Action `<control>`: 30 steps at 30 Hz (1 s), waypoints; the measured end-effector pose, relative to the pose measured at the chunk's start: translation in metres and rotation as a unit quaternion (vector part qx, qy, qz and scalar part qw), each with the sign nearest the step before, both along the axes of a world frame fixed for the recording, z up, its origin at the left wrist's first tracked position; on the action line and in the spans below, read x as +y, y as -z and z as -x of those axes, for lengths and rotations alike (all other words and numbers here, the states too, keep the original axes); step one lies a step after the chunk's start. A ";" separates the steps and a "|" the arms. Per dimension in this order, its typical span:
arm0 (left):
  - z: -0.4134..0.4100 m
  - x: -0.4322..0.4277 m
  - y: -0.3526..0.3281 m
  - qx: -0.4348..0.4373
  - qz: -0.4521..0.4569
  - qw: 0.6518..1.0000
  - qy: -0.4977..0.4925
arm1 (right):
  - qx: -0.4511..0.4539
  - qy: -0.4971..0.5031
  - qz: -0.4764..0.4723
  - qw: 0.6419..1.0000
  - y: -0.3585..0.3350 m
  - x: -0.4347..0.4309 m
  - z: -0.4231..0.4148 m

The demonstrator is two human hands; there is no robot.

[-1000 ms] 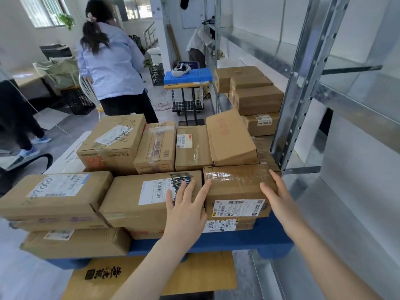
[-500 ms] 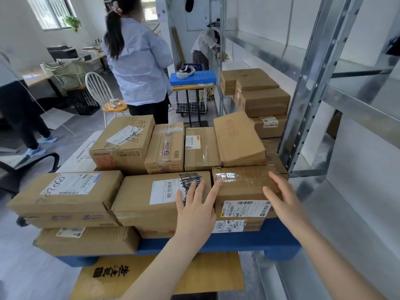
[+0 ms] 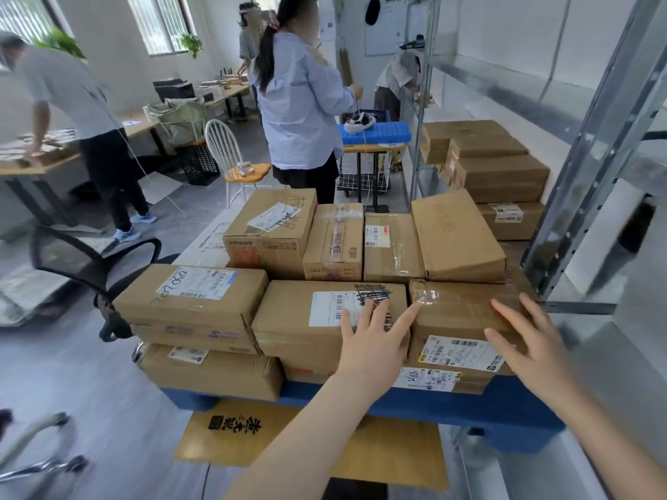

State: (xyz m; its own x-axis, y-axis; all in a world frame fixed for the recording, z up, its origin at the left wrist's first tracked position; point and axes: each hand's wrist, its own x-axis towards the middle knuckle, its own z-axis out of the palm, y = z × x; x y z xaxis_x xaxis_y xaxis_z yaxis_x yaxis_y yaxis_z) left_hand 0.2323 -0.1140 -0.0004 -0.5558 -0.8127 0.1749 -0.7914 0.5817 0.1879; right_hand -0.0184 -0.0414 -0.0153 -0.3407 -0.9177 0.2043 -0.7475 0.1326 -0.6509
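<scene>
box: taped carton [image 3: 458,312], lower right of frame, atop stack on blue cart [image 3: 469,405]
left hand [image 3: 375,341]: spread, at carton's left edge
right hand [image 3: 530,341]: spread, at right top
handling: we judge it stiff, tape slick; clamp both ends

Grey floor [image 3: 90,373], white chair [image 3: 225,153], wooden desks [image 3: 39,167], bright windows [image 3: 162,23].

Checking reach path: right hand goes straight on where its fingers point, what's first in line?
The right hand points forward and slightly left, over the taped box. Next in line looks like the tilted box behind it, though depth is unclear: the fingers may meet the taped box's top first.
</scene>
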 end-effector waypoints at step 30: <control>-0.020 -0.029 -0.006 -0.010 0.005 0.999 -0.038 | -0.149 0.077 -0.111 0.980 -0.074 -0.132 0.024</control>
State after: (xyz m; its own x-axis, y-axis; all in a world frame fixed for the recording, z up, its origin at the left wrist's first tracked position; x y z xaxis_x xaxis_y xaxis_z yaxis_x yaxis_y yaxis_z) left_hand 0.2523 -0.1433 0.0059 -0.4962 -0.8509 0.1728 -0.8367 0.5217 0.1665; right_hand -0.0429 -0.1732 0.0583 -0.4930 -0.8612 -0.1235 -0.4894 0.3919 -0.7790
